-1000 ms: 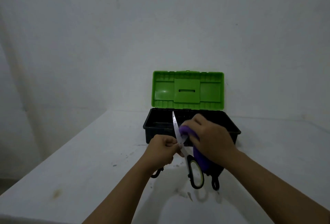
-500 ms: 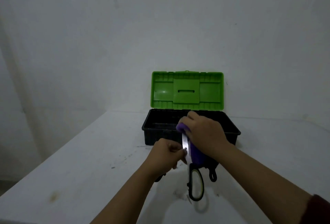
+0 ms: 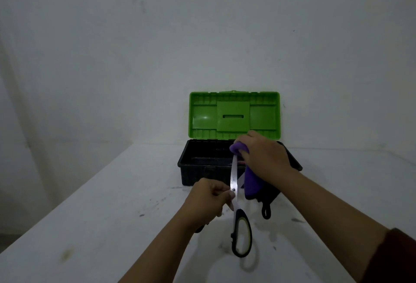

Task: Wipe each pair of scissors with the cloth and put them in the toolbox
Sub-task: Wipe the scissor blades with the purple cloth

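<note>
White table [image 3: 94,226], scuffed, dark marks. Open toolbox [image 3: 202,170] sits far centre, green lid [image 3: 234,114] up. Black scissor handle [image 3: 266,211] lies just near of it.

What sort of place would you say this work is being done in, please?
Probably a plain workroom or utility space, though little shows. A bare, scuffed white table stands against an unadorned white wall, and the only fixture is an open toolbox with a green lid. The light is dim.

scissors [image 3: 234,179]: 1 held, perhaps 1 more behind | cloth [image 3: 252,181]: 1 | toolbox [image 3: 202,165]: 1 | hands: 2 — left [image 3: 208,199], right [image 3: 266,157]
</note>
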